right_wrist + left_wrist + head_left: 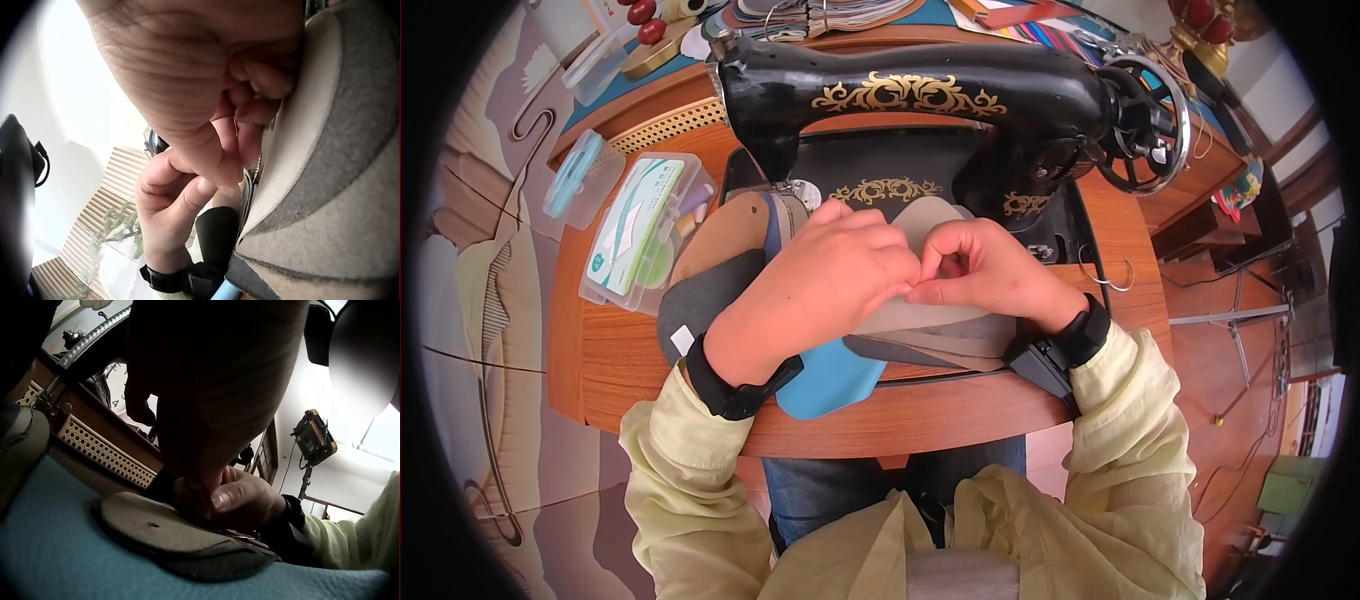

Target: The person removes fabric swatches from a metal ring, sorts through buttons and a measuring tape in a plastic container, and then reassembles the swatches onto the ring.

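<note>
In the head view my left hand (pixel 825 275) and right hand (pixel 995 270) meet at the fingertips, with fingers and thumbs bent in a pinch. In the right wrist view a thin, shiny sliver (pixel 236 128) shows between the fingers; the rest is hidden, and I cannot tell what it is. Beneath the hands lie overlapping grey and beige leather-like pieces (pixel 945 345) with rounded ends. A blue piece (pixel 832 380) sticks out at their front. Brown and dark grey pieces (pixel 710 285) lie by my left forearm.
Behind the hands stands a black sewing machine (pixel 910 85) with gold ornament and a handwheel (pixel 1145 125) at right. On the wooden table (pixel 940 425), a clear box (pixel 635 230) of small supplies and an open clear container (pixel 585 180) sit at left. A curved metal hoop (pixel 1108 280) lies right.
</note>
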`<state>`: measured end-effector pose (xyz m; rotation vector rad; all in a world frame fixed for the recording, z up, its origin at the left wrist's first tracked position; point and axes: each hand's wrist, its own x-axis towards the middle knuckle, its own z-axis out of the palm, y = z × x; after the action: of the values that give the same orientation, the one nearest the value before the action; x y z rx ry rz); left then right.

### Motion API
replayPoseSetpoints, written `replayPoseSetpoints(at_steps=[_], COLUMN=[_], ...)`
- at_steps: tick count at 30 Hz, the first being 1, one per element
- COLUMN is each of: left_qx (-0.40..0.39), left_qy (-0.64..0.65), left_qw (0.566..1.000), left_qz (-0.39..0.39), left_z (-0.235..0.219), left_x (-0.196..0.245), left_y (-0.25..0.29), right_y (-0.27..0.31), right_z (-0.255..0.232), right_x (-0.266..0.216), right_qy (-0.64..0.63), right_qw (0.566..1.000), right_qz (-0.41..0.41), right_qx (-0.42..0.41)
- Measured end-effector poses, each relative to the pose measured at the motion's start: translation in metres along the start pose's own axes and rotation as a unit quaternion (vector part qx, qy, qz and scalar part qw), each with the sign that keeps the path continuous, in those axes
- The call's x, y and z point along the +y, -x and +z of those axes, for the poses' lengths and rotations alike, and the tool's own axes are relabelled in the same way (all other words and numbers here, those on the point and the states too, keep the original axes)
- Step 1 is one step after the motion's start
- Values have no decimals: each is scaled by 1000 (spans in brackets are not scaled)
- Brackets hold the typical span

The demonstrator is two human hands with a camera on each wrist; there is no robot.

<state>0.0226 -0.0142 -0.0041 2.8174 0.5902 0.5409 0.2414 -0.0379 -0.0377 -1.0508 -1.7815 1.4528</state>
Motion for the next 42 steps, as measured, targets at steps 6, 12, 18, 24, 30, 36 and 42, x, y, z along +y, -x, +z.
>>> replayPoseSetpoints(at_steps=[6, 12, 18, 24, 30, 36, 42], left_qx=[6, 26, 28, 20, 42, 17, -8], left_qy=[-16, -23, -22, -16, -38, 42, 140], left_qw=[1000, 999, 999, 1000, 998, 996, 990], left_qz=[15, 23, 27, 10, -16, -73, -26], left_z=[-1, 1, 0, -1, -4, -11, -6], left_x=[2, 6, 6, 5, -8, -4, -7], left_y=[-2, -5, -5, -5, -1, 0, 0], right_y=[0, -1, -1, -1, 2, 1, 0], right_z=[0, 0, 1, 3, 1, 2, 1], right_x=[-2, 3, 6, 5, 2, 3, 6], right_qy=[1, -6, -22, -40, 12, -5, -4], right_qw=[1000, 1000, 1000, 999, 1000, 999, 1000], right_qz=[4, -7, -18, -23, -26, -35, -29], right_qx=[1, 0, -2, 10, -4, 1, 7])
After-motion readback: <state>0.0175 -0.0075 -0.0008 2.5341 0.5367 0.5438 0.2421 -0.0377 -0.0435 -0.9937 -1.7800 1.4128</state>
